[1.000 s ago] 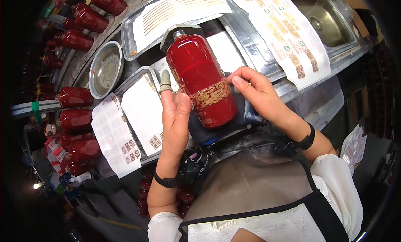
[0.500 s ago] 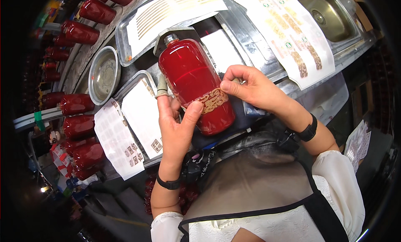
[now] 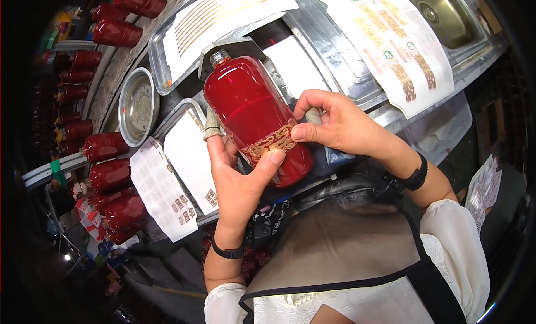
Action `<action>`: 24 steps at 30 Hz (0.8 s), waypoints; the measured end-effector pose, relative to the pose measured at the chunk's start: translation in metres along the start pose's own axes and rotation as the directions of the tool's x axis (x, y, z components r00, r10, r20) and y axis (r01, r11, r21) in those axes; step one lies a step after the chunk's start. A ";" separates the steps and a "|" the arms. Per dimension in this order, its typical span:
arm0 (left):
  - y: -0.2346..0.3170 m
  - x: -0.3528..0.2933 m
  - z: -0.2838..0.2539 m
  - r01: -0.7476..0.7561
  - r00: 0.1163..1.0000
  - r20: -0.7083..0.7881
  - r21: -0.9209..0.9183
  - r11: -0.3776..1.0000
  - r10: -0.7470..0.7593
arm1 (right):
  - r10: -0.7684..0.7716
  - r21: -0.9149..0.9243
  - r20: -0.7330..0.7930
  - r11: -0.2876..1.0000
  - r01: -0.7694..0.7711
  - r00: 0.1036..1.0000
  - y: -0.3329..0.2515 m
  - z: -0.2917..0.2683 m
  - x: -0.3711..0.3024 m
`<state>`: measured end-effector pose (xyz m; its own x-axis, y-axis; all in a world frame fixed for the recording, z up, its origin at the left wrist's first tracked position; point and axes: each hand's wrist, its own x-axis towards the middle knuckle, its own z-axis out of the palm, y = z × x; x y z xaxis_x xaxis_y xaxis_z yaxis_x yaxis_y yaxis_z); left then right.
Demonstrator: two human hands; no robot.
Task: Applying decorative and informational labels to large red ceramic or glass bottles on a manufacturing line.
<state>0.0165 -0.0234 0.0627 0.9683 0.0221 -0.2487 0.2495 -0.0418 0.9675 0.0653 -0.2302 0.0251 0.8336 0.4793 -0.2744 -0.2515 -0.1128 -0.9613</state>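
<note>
A glossy red glass bottle (image 3: 243, 100) lies tilted before me, its clear neck pointing away and to the left. Around its lower part runs a gold patterned decal band (image 3: 269, 142). My left hand (image 3: 240, 176) is closed on the bottle's left side, thumb pressing the band and a covered finger along the glass. At the right edge, my right hand (image 3: 335, 123) pinches with its thumb on the band's end, the fingers curled behind. A grey finger cover shows on each hand. The bottle's underside is hidden.
Decal sheets (image 3: 391, 50) lie at the right, beside a metal sink (image 3: 446, 17). A striped sheet (image 3: 223, 17) sits on a tray behind the bottle. To the left are a round metal basin (image 3: 138, 107), more sheets (image 3: 162, 190) and several red bottles (image 3: 114, 176) on a curved rack.
My left thumb has slid right along the band. The right thumb has shifted slightly down and left on it. The view has moved a little; the bottle stays in place.
</note>
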 end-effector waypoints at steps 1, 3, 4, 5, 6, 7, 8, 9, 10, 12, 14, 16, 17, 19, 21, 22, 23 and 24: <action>0.000 0.000 0.001 -0.008 1.000 -0.002 -0.010 1.000 0.008 | 0.001 0.003 0.000 1.000 -0.001 1.000 0.001 -0.001 0.000; 0.002 0.000 0.002 -0.016 1.000 -0.002 -0.018 1.000 0.016 | -0.027 -0.035 0.005 0.999 0.027 1.000 0.001 -0.002 0.000; 0.003 0.000 0.002 -0.001 1.000 -0.001 -0.016 1.000 0.001 | -0.027 -0.032 0.003 0.999 0.027 1.000 0.001 -0.003 0.000; 0.004 0.000 0.002 0.014 1.000 0.000 -0.014 1.000 -0.014 | -0.013 -0.010 0.026 1.000 0.013 1.000 0.001 -0.003 0.000; 0.004 -0.001 0.001 0.014 1.000 0.001 -0.011 1.000 -0.014 | 0.001 0.012 0.049 1.000 -0.001 0.999 0.001 -0.003 0.000; 0.005 -0.002 0.001 0.023 1.000 -0.002 0.012 1.000 -0.023 | -0.003 0.014 0.048 1.000 0.002 0.999 0.000 -0.003 0.000; 0.006 -0.003 0.000 0.031 0.999 -0.007 0.035 0.999 -0.031 | 0.018 0.053 0.036 0.998 -0.020 0.999 0.000 -0.003 0.000; 0.005 -0.004 -0.003 0.029 1.000 -0.007 0.038 0.999 -0.029 | 0.039 0.093 0.026 0.995 -0.041 0.999 0.000 -0.003 0.000; 0.002 -0.005 -0.004 -0.023 0.998 -0.061 0.059 0.998 0.027 | 0.041 0.094 0.019 0.995 -0.042 0.999 0.005 -0.002 0.000; 0.006 -0.008 -0.002 -0.034 0.994 -0.105 0.013 0.999 0.035 | -0.026 0.122 -0.104 0.992 0.039 0.994 0.018 0.003 -0.001; 0.005 -0.009 0.002 -0.067 0.993 -0.100 0.022 0.997 0.069 | -0.079 0.048 -0.135 0.995 0.086 0.988 0.015 0.008 -0.004; 0.004 -0.009 0.003 -0.085 0.993 -0.078 0.031 0.996 0.087 | -0.206 -0.024 -0.182 0.978 0.205 0.961 0.013 0.013 -0.007; 0.003 -0.007 0.003 -0.084 0.993 -0.082 0.033 0.996 0.087 | -0.206 -0.021 -0.178 0.978 0.206 0.962 0.009 0.013 -0.010; 0.001 -0.004 0.002 -0.104 0.991 -0.083 -0.046 0.993 0.100 | -0.080 -0.015 -0.082 0.997 0.079 0.993 -0.006 0.009 -0.019; -0.004 -0.002 -0.005 -0.092 0.995 -0.049 -0.092 0.992 0.088 | -0.075 0.004 -0.085 0.997 0.076 0.993 -0.008 0.010 -0.026; -0.008 0.000 -0.007 -0.079 0.997 -0.006 -0.142 0.987 0.079 | -0.071 0.019 -0.098 0.997 0.073 0.993 -0.007 0.009 -0.027; -0.010 0.001 -0.008 -0.080 0.997 -0.008 -0.141 0.987 0.079 | -0.072 0.020 -0.096 0.997 0.074 0.993 -0.004 0.011 -0.025; -0.011 0.002 -0.008 -0.057 0.998 0.002 -0.146 0.988 0.058 | -0.148 0.075 -0.169 0.984 0.163 0.974 0.001 0.015 -0.021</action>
<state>0.0155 -0.0152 0.0515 0.9811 0.0180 -0.1926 0.1898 0.1028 0.9764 0.0408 -0.2275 0.0304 0.9328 0.3365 -0.1294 -0.1487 0.0321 -0.9884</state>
